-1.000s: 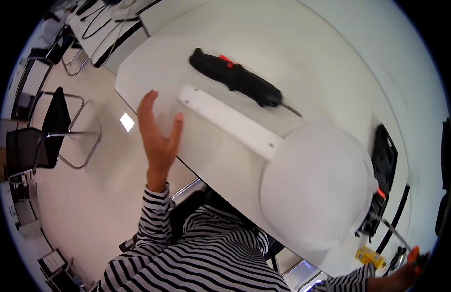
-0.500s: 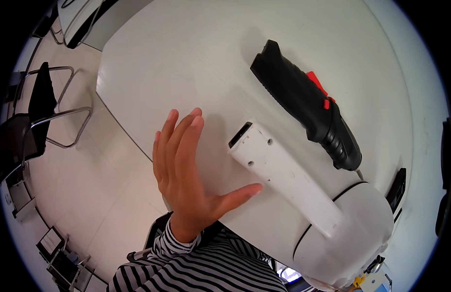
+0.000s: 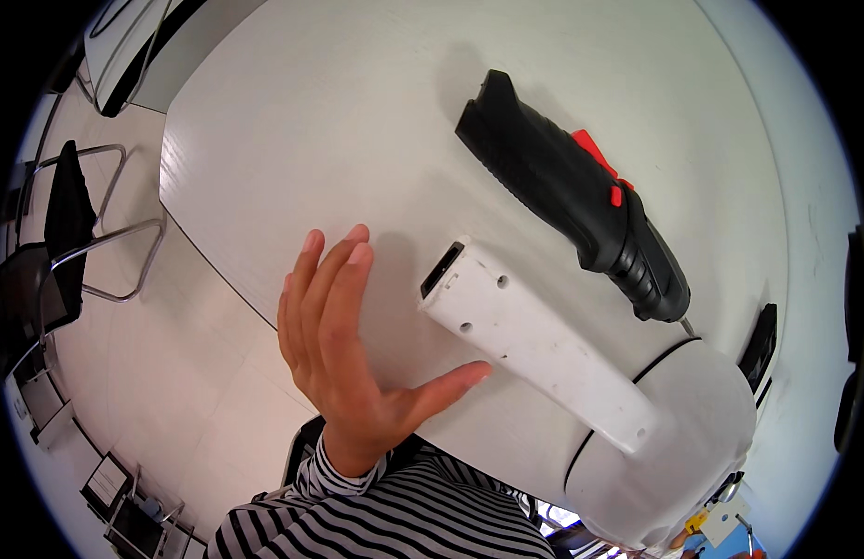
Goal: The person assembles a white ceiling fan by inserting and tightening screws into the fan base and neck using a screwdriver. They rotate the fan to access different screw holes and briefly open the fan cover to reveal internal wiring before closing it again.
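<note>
My left hand (image 3: 343, 345) is held above the table's near edge, fingers stretched upward and thumb spread to the right, with nothing in it. The thumb tip is closest to a white plastic handle (image 3: 544, 345), apparently not gripping it. Small screw holes dot this handle, and its far end has a dark slot. At lower right it joins a wide, rounded white body (image 3: 660, 447) with a dark seam. Beyond it lies a black cordless screwdriver (image 3: 562, 186) with red switches, its bit pointing at the white body. My right hand is not in view.
All this is at a pale table (image 3: 292, 121) with a curved edge. A flat black object (image 3: 760, 345) sits at the right. Left on the floor stands a black chair (image 3: 73, 214) with metal tubing. At bottom right, a yellow item (image 3: 696, 520) shows near a light blue surface.
The whole view has shifted slightly, so the table, screwdriver, white handle and my left hand appear a little further left. The hand keeps its spread shape.
</note>
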A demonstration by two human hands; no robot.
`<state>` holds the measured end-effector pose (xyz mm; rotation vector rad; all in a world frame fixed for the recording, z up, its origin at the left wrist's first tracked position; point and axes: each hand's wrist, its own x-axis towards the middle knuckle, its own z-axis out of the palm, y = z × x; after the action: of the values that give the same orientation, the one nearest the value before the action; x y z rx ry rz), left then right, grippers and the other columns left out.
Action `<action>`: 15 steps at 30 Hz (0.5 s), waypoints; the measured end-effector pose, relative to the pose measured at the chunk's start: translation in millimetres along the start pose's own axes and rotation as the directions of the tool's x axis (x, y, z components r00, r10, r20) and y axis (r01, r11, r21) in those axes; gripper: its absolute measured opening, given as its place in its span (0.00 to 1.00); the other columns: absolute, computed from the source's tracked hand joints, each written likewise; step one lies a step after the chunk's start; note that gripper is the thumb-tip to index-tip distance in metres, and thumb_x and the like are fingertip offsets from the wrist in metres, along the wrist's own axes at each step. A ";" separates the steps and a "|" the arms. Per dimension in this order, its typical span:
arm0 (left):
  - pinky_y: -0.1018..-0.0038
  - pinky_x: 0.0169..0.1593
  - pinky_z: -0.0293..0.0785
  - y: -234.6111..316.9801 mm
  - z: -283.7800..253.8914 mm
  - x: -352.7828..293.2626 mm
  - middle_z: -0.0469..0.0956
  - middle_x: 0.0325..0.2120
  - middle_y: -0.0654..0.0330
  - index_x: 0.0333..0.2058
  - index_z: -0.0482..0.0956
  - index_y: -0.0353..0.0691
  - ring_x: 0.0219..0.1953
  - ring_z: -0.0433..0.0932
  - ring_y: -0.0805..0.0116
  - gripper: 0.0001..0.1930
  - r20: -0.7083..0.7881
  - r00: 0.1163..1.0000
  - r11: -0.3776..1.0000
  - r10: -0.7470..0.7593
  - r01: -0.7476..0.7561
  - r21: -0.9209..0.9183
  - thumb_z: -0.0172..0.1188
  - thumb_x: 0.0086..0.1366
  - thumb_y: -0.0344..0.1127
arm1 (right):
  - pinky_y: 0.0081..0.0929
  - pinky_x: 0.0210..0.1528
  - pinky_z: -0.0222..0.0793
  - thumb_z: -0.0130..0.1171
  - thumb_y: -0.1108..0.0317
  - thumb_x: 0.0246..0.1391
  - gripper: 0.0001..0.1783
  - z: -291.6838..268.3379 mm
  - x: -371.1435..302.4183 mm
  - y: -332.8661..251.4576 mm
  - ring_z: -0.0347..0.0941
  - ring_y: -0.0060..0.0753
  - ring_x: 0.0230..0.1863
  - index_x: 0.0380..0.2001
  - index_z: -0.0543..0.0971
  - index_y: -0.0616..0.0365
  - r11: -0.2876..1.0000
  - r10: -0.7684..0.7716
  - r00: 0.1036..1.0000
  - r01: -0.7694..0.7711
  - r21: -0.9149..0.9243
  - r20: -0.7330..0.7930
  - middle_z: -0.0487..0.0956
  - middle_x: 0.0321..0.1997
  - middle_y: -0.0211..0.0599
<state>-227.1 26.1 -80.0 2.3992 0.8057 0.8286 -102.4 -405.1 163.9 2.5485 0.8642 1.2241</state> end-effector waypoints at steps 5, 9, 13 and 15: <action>0.56 0.59 0.52 -0.2 0.2 7.8 0.63 0.54 0.49 0.56 0.57 0.34 0.60 0.55 0.46 0.46 0.010 1.000 0.997 0.020 -0.019 -0.075 0.64 0.44 0.57 | 0.31 0.53 0.56 0.44 0.70 0.58 0.17 1.3 -20.1 35.2 0.62 0.37 0.50 0.49 0.62 0.63 0.368 0.306 0.894 -0.429 0.825 0.329 0.66 0.50 0.44; 0.60 0.61 0.49 0.6 7.9 8.8 0.62 0.55 0.50 0.57 0.57 0.34 0.59 0.56 0.52 0.41 -0.024 0.999 0.994 -0.023 0.020 -0.105 0.60 0.50 0.54 | 0.35 0.55 0.64 0.43 0.67 0.60 0.22 -1.9 -52.6 68.3 0.65 0.42 0.55 0.54 0.60 0.69 -0.357 0.322 0.838 -0.323 0.876 0.440 0.65 0.56 0.50; 0.61 0.61 0.48 -9.4 13.4 7.9 0.63 0.55 0.52 0.56 0.60 0.35 0.58 0.58 0.55 0.32 -0.091 0.996 0.991 0.019 -0.030 -0.129 0.52 0.60 0.51 | 0.23 0.41 0.73 0.48 0.65 0.58 0.25 8.3 -64.3 46.5 0.70 0.37 0.48 0.55 0.60 0.68 -0.228 0.590 0.744 -0.218 0.949 0.313 0.66 0.53 0.52; 0.62 0.61 0.48 -2.0 13.8 7.5 0.64 0.54 0.53 0.54 0.62 0.34 0.58 0.60 0.57 0.28 -0.105 0.994 0.991 -0.011 -0.003 -0.136 0.48 0.63 0.49 | 0.16 0.33 0.66 0.49 0.64 0.58 0.23 6.9 -78.8 57.4 0.70 0.30 0.47 0.52 0.62 0.68 -0.048 0.720 0.667 -0.230 0.972 0.194 0.68 0.51 0.56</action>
<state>-213.8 29.2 -88.0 2.2493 0.7677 0.9836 -111.5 -496.5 130.9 4.1370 1.0294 1.8456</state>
